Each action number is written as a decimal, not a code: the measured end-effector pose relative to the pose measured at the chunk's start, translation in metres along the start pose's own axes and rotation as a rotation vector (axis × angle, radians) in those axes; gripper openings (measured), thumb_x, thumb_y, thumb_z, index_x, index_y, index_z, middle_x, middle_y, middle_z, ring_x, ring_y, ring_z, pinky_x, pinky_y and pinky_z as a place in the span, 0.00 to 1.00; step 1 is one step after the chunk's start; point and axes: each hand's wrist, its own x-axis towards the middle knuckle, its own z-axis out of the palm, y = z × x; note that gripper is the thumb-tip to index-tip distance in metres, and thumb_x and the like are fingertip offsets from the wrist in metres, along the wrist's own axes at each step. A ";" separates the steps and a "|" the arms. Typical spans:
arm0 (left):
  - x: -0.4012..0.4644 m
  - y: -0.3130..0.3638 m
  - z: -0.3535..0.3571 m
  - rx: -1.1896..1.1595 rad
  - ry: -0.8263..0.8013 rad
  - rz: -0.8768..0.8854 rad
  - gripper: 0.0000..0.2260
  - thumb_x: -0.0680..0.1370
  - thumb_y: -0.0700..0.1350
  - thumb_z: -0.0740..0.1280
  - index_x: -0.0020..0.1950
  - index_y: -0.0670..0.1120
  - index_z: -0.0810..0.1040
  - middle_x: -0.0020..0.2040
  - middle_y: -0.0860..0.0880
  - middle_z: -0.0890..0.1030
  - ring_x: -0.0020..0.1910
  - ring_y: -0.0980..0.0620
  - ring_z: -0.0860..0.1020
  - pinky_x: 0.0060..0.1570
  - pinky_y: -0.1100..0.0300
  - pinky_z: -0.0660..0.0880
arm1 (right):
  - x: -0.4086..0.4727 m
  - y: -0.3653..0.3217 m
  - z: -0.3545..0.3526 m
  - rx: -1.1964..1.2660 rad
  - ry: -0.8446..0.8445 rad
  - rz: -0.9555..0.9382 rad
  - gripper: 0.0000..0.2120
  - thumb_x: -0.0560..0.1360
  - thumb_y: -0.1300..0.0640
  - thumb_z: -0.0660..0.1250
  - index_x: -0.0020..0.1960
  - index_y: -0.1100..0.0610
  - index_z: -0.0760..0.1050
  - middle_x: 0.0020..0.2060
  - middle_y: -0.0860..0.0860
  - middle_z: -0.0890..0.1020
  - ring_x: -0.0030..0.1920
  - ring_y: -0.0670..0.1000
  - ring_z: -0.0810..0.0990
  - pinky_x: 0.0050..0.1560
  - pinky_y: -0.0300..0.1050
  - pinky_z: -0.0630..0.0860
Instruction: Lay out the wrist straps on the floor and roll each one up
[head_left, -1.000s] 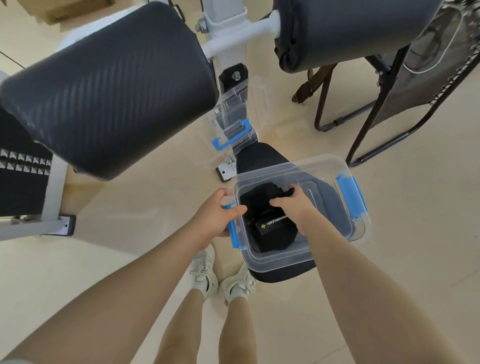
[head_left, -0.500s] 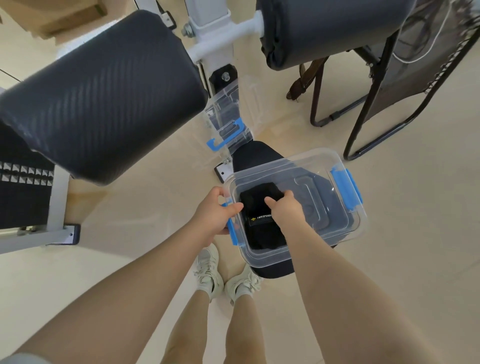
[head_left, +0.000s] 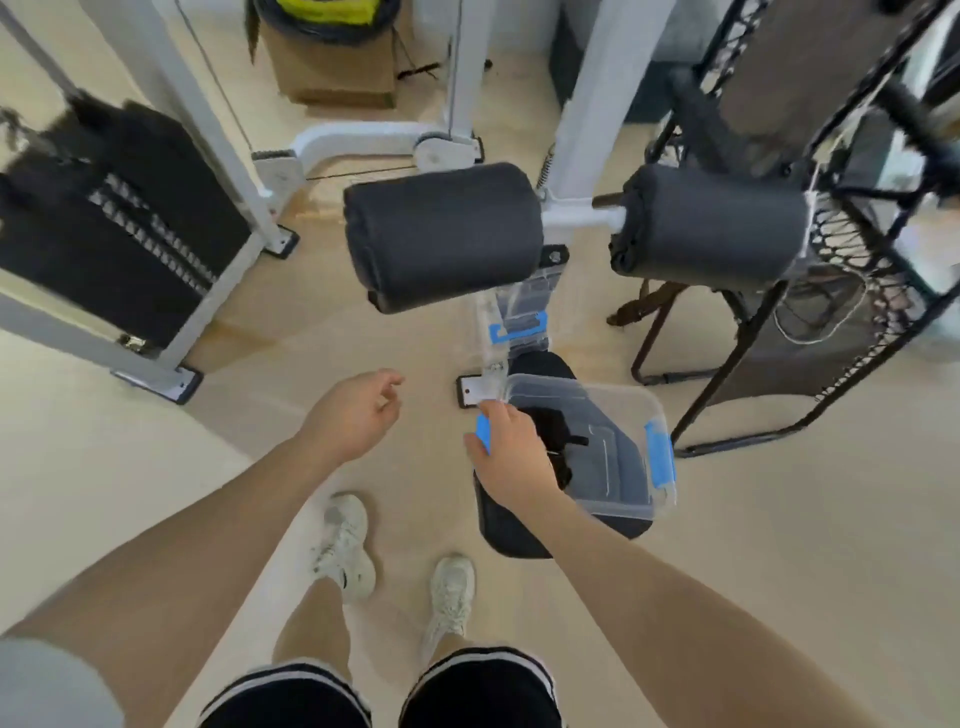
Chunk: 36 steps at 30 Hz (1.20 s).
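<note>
A clear plastic box (head_left: 631, 397) with blue latches rests on a black seat pad (head_left: 506, 530). Black wrist straps (head_left: 558, 434) lie bunched inside it at the left end. My right hand (head_left: 511, 454) grips the box's left rim at the blue latch, thumb outside and fingers curled inside, right beside the straps. The fingertips are hidden. My left hand (head_left: 358, 415) hovers left of the box with fingers loosely apart, holding nothing.
The box's clear lid (head_left: 519, 322) leans behind it against the white machine post. Two black foam rollers (head_left: 441, 234) (head_left: 706, 223) hang above. A weight stack (head_left: 104, 218) stands left and a black folding frame (head_left: 753, 364) right. Bare beige floor (head_left: 130, 467) lies left of my feet.
The view has pulled back and up. My left hand let go of the box's rim and moved left. My right hand shifted from the straps to the box's left edge.
</note>
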 end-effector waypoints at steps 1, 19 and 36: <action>-0.022 -0.015 -0.022 -0.004 0.083 -0.015 0.16 0.80 0.42 0.60 0.68 0.44 0.71 0.60 0.45 0.77 0.53 0.46 0.78 0.52 0.58 0.71 | -0.003 -0.022 0.000 -0.048 -0.046 -0.068 0.20 0.80 0.53 0.58 0.70 0.59 0.64 0.65 0.56 0.71 0.66 0.57 0.67 0.64 0.50 0.66; -0.405 -0.463 -0.236 -0.347 0.654 -0.554 0.19 0.78 0.46 0.63 0.69 0.49 0.68 0.55 0.51 0.78 0.46 0.50 0.78 0.42 0.59 0.71 | -0.084 -0.548 0.294 -0.806 -0.264 -1.113 0.17 0.81 0.55 0.54 0.69 0.57 0.64 0.68 0.53 0.65 0.64 0.55 0.68 0.48 0.45 0.64; -0.227 -0.757 -0.586 -0.427 0.528 -0.546 0.14 0.79 0.45 0.62 0.63 0.45 0.74 0.50 0.51 0.77 0.47 0.50 0.75 0.41 0.62 0.67 | 0.200 -0.925 0.381 -0.584 -0.316 -0.904 0.16 0.79 0.61 0.55 0.64 0.56 0.71 0.64 0.50 0.71 0.61 0.52 0.72 0.51 0.45 0.71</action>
